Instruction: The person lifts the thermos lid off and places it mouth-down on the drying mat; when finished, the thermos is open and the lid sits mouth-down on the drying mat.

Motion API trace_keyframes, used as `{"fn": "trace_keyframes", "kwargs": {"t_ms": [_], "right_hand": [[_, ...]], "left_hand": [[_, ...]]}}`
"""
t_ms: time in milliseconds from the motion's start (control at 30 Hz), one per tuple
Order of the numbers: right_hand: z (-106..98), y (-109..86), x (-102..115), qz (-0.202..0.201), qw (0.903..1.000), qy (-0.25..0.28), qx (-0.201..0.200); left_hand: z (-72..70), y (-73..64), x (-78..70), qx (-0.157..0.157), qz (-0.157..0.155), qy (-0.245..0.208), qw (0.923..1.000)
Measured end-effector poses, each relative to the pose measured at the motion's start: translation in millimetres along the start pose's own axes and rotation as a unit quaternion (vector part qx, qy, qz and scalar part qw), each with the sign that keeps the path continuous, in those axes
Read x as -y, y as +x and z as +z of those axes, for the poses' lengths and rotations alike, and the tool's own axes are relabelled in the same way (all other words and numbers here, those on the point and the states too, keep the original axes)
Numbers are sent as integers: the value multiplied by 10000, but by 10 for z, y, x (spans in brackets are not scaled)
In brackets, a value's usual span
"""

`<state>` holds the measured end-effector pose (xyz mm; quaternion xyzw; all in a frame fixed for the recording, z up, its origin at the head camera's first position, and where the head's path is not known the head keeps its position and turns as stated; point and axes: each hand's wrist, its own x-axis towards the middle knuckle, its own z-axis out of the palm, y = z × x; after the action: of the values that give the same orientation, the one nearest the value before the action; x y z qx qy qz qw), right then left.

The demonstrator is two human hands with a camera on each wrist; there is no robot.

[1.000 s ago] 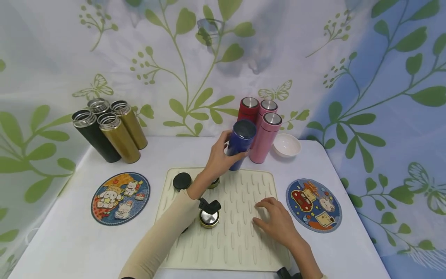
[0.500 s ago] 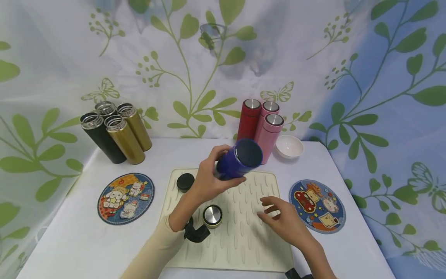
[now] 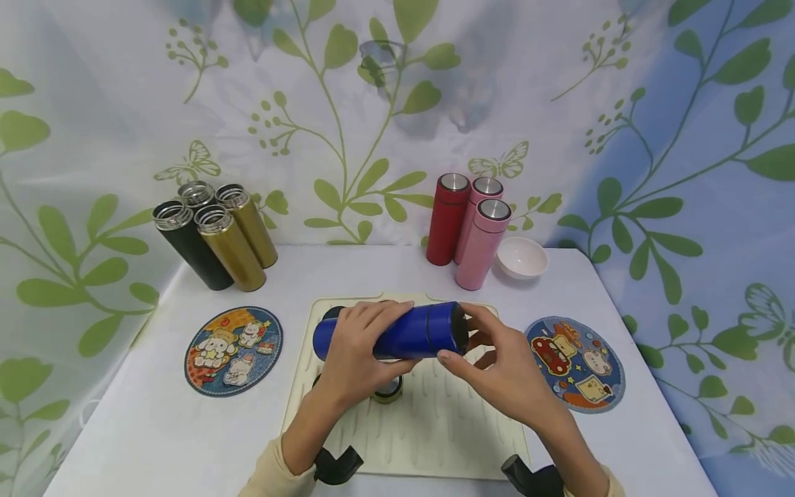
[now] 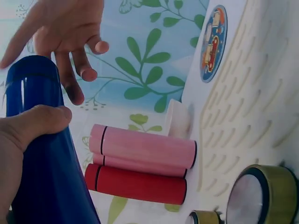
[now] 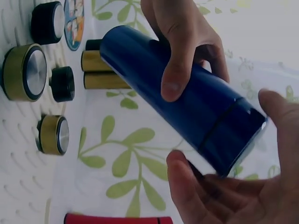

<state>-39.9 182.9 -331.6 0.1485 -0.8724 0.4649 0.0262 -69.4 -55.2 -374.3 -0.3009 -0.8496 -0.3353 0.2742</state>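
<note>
My left hand (image 3: 354, 355) grips a blue thermos bottle (image 3: 406, 333) round its body and holds it nearly level above the cream ridged mat (image 3: 447, 435). The bottle's lid (image 5: 233, 135) points right, toward my right hand (image 3: 509, 366). That hand's fingers are spread around the lid end, with thumb and fingertips close to its edge. In the right wrist view, gold lids (image 5: 53, 135) and black lids (image 5: 63, 84) stand on the mat; in the head view the bottle and left hand partly cover them.
Black and gold bottles (image 3: 231, 248) without lids stand at the back left. A red bottle (image 3: 447, 221) and two pink bottles (image 3: 478, 255) with lids on stand at the back right beside a white bowl (image 3: 522, 257). Round cartoon mats (image 3: 234, 351) flank the ridged mat.
The left hand has brought the blue bottle from beside the pink bottles to above the mat and tipped it from upright to nearly level. The right hand has risen to the lid end.
</note>
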Motion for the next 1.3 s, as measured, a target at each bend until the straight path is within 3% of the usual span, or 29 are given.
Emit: {"fn": "trace_keyframes", "kwargs": {"t_ms": [133, 300, 533, 667, 767, 1300], "right_hand": [[107, 113, 104, 604, 9979, -221, 65], [232, 219, 139, 936, 9951, 265, 164], [377, 196, -12, 265, 9905, 1350, -64], [443, 180, -79, -259, 9812, 1911, -118], [478, 166, -102, -420, 9744, 2207, -20], [524, 196, -166, -588, 9644, 2568, -235]], "left_hand": [[-33, -58, 35, -30, 151, 532, 9985], [-61, -123, 97, 39, 165, 806, 9966], [-95, -170, 140, 260, 132, 604, 9977], [-161, -143, 159, 367, 300, 785, 9958], [-216, -134, 170, 422, 415, 879, 9944], [-327, -15, 233, 993, 403, 934, 9898]]}}
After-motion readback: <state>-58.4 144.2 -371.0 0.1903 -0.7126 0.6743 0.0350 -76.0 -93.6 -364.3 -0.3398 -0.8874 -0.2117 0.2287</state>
